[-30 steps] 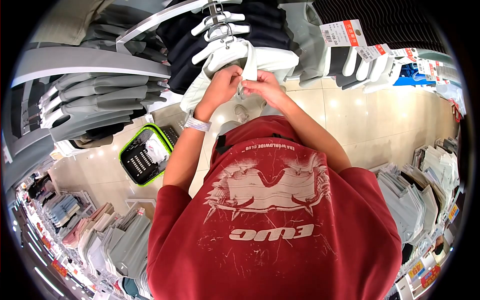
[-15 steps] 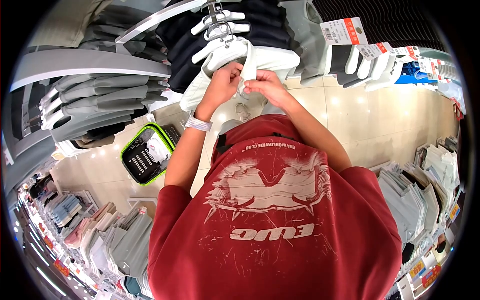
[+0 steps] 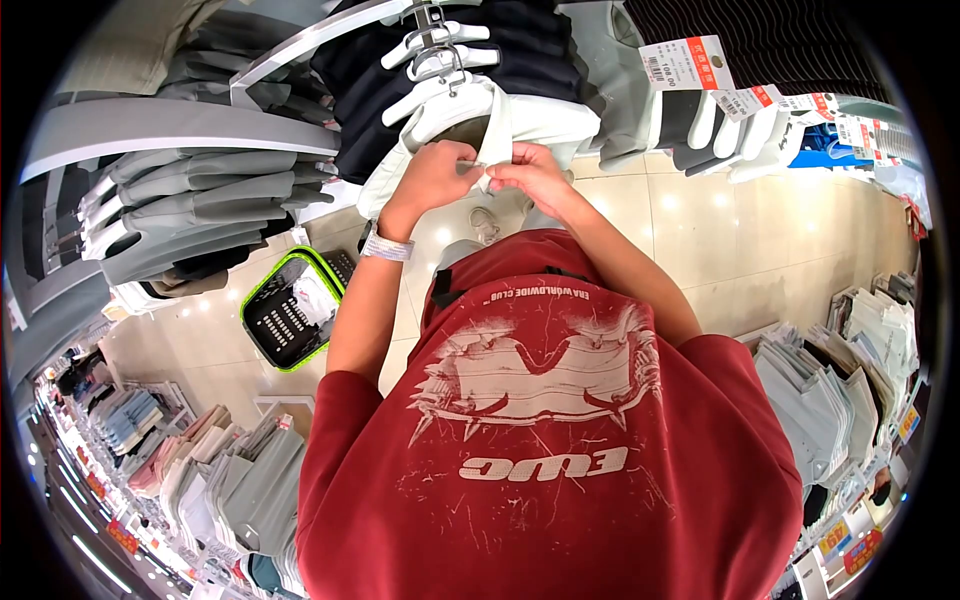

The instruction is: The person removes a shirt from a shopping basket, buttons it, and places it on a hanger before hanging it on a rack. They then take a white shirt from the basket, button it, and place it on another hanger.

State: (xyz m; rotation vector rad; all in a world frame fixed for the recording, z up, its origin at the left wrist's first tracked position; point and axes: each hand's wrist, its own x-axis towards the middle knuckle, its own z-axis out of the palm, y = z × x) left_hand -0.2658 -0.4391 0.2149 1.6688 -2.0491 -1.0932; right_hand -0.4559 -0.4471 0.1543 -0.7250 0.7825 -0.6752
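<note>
A white collared shirt (image 3: pixel 545 120) hangs on a white hanger (image 3: pixel 425 100) at the front of a rail, top centre. My left hand (image 3: pixel 436 178) is at the left side of its collar opening, fingers bent and pinching the front edge of the shirt. Close on its right, my right hand (image 3: pixel 532 174) pinches the same edge just below the collar. The fingertips of both hands nearly meet. Any button between them is too small to make out. A pale band is round my left wrist.
Dark shirts (image 3: pixel 540 50) hang behind the white one. Grey garments (image 3: pixel 200 200) hang at the left, below a curved rail (image 3: pixel 170 128). A black and green basket (image 3: pixel 285 315) stands on the floor at the left. Price tags (image 3: pixel 688 64) are at upper right, folded clothes (image 3: pixel 815 390) at lower right.
My left hand has moved slightly down and towards my right hand, and its fingers are more curled. My right hand has hardly moved. The shirt's left side has shifted a little.
</note>
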